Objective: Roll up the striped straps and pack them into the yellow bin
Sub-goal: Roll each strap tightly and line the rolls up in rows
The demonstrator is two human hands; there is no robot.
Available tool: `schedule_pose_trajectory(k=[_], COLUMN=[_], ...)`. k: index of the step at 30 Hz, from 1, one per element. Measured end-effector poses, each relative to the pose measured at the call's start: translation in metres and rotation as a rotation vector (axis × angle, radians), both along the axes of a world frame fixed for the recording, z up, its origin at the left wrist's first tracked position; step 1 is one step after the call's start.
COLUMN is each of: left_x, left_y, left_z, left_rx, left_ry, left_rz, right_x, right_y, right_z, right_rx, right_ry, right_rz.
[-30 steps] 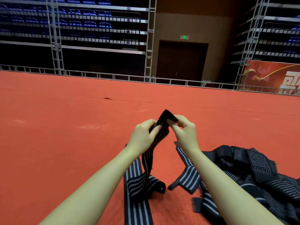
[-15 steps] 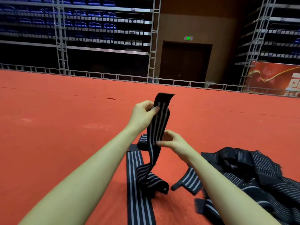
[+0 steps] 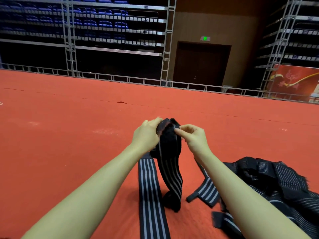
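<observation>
I'm down on a wide red floor [image 3: 72, 135] in a big hall, and it runs away from me to a low metal railing [image 3: 120, 78] along its far edge. Behind that railing rise tiers of blue seats [image 3: 103, 25] on steel scaffolding, with a dark double door [image 3: 201, 64] under a green exit sign [image 3: 205, 38] and a red banner [image 3: 296, 81] off at the far right. Two hands in play, both mine, both up in front of me at the middle of the floor. My left hand [image 3: 146, 135] has its fingers curled round the top end of one striped strap [image 3: 170, 163], and my right hand [image 3: 194, 137] pinches that same top edge between thumb and forefinger, so the end is bunched into a fold between them. This strap hangs nearly straight down from my hands, long axis vertical, stripes running along its length, and its lower end curls onto the floor just in front of me. Counting straps: one held, a second strap [image 3: 150, 200] lying flat on the floor just left of the hanging one, its long axis pointing away from me, stripes facing up. A third, shorter piece [image 3: 206, 190] lies angled under my right forearm. Then there's a tangled pile of straps [image 3: 276, 185] heaped at the near right of the floor; I can't count how many are in it.
</observation>
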State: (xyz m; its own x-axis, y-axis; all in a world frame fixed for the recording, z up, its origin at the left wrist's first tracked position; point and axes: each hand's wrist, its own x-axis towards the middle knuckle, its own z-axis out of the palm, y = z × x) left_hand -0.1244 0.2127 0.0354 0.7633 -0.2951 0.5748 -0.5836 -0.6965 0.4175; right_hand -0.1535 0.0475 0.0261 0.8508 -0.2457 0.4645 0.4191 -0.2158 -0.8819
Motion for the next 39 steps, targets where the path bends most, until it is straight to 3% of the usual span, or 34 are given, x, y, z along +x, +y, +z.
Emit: schedule_pose_trajectory(k=[5, 12, 14, 18, 21, 25, 32, 39], left_x=[0.002, 0.003, 0.002, -0.003, -0.004, -0.001, -0.021, -0.051], left_y=[-0.012, -0.022, -0.024, -0.024, -0.023, -0.019, -0.012, -0.006], left_z=[0.004, 0.019, 0.026, 0.045, 0.053, 0.045, 0.015, -0.015], left_rx=[-0.156, -0.313, -0.373, -0.453, -0.416, -0.337, 0.021, 0.132], left_ry=[0.162, 0.115, 0.118, 0.128, 0.112, 0.072, -0.144, -0.153], left_rz=[-0.175, -0.165, -0.179, -0.239, -0.254, -0.176, 0.003, 0.029], right_x=[0.005, -0.001, -0.003, -0.002, -0.002, -0.012, -0.041, -0.082], right_y=[0.007, 0.004, -0.001, -0.015, -0.023, -0.024, -0.006, 0.012], right_z=[0.016, 0.014, 0.002, -0.032, -0.053, -0.066, -0.073, -0.084], right_rx=[0.021, 0.011, 0.001, -0.158, -0.298, -0.284, -0.338, -0.347], right_ry=[-0.091, -0.17, -0.108, 0.23, 0.372, 0.388, 0.364, 0.442], right_rz=[-0.085, -0.178, -0.154, 0.024, 0.066, 0.112, 0.083, 0.145])
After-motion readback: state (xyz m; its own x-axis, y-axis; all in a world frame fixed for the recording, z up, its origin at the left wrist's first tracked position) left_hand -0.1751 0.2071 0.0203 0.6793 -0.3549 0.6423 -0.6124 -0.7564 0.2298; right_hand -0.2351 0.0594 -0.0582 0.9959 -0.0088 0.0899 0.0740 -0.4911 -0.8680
